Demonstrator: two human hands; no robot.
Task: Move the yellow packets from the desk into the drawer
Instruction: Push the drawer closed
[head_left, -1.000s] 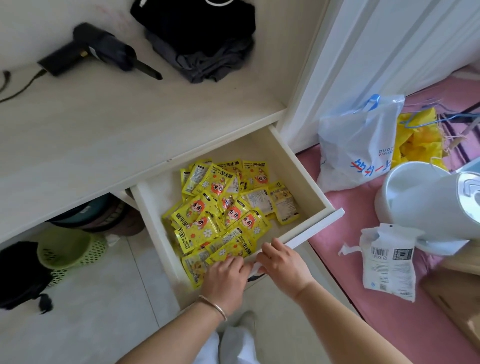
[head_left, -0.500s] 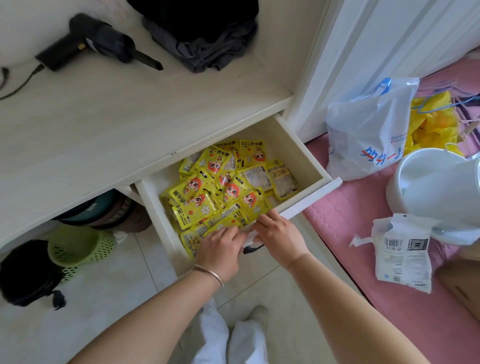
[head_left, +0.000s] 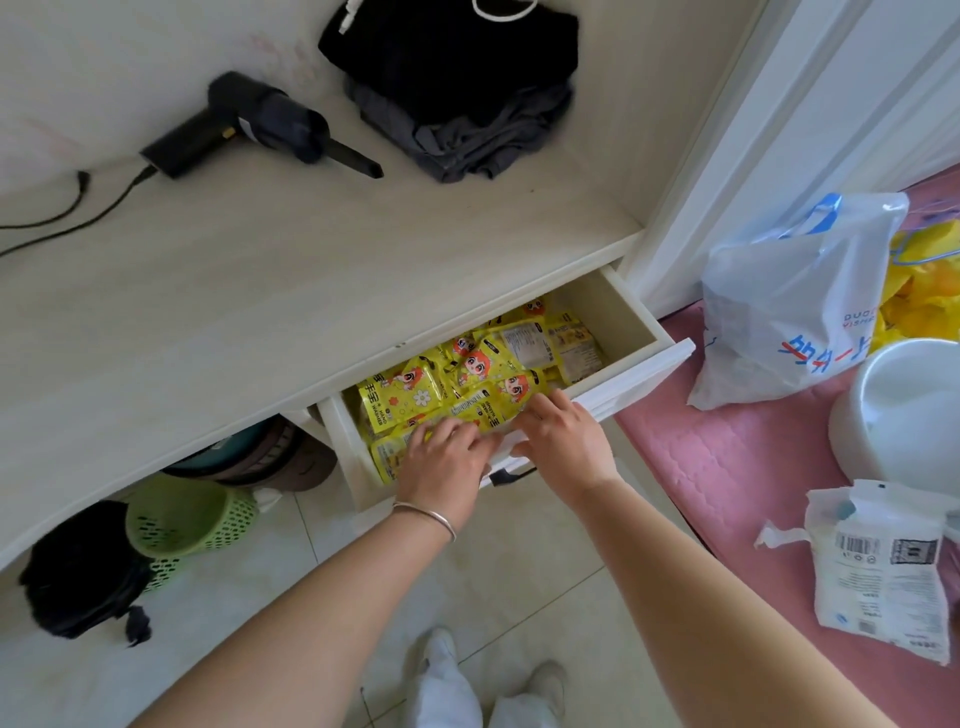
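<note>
Several yellow packets (head_left: 410, 395) with a cartoon face lie piled in the white drawer (head_left: 631, 322) under the pale wood desk (head_left: 260, 291). The drawer stands partly open, and its back half is hidden beneath the desktop. My left hand (head_left: 441, 465), with a thin bracelet at the wrist, lies flat on the front packets with fingers spread. My right hand (head_left: 563, 436) holds the top edge of the drawer front (head_left: 636, 374), fingers over the rim and thumb on the outer face. I see no yellow packets on the desktop.
A black handheld tool (head_left: 260, 124) with a cord and folded dark clothes (head_left: 457, 88) lie on the desk. Under it sit a green basket (head_left: 182, 519) and a black bag (head_left: 78, 587). On the pink mat (head_left: 727, 467) to the right are a white plastic bag (head_left: 789, 301), a white tub (head_left: 904, 410) and a white package (head_left: 878, 571).
The drawer has slid inwards under the desk, so fewer packets show. Both hands have moved forward with the drawer front.
</note>
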